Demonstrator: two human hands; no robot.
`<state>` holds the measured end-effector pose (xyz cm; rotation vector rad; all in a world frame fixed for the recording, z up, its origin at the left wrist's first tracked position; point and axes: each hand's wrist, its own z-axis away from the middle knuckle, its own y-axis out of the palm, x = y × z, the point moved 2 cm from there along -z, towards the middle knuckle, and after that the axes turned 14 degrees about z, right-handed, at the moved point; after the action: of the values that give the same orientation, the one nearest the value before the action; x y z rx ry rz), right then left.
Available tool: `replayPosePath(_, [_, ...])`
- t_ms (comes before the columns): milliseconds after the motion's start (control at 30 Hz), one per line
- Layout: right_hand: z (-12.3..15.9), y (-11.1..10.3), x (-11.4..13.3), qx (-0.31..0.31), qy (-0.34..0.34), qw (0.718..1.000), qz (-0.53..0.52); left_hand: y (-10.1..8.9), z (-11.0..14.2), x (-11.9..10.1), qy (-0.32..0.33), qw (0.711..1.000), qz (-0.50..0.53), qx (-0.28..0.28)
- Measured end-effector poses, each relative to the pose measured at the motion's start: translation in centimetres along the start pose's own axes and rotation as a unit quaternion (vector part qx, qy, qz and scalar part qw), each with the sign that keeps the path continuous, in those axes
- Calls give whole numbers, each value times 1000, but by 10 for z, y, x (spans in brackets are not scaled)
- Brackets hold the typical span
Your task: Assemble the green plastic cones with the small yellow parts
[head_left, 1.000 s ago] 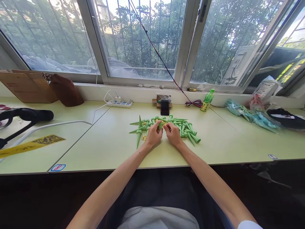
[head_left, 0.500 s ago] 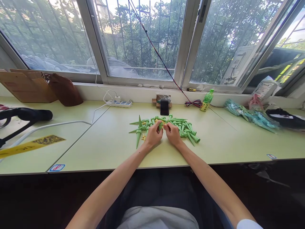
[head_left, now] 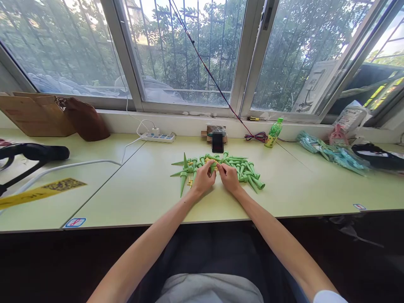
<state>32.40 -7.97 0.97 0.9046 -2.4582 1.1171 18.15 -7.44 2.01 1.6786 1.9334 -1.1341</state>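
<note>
Working room: your desk point(head_left: 151, 198) is bare between the near edge and your hands; open surface both sides.
Edges: spike pile point(head_left: 243, 168) sits mid-desk, well back from the front edge; phone point(head_left: 217, 142) just behind it.
Left hand point(head_left: 203, 179): fingers curled, pinching a green spike point(head_left: 212, 167) upright.
Right hand point(head_left: 230, 177): fingertips closed on the same spike, touching your left.
Spike position: between both hands, at the pile's near side.
Right side: bottle point(head_left: 274, 132), well apart.
</note>
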Motion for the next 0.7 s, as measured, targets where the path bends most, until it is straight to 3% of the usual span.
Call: replayPosePath(700, [1,-1,6,21,13,1000,9,4,-1,-3,-18,1000,10,-12])
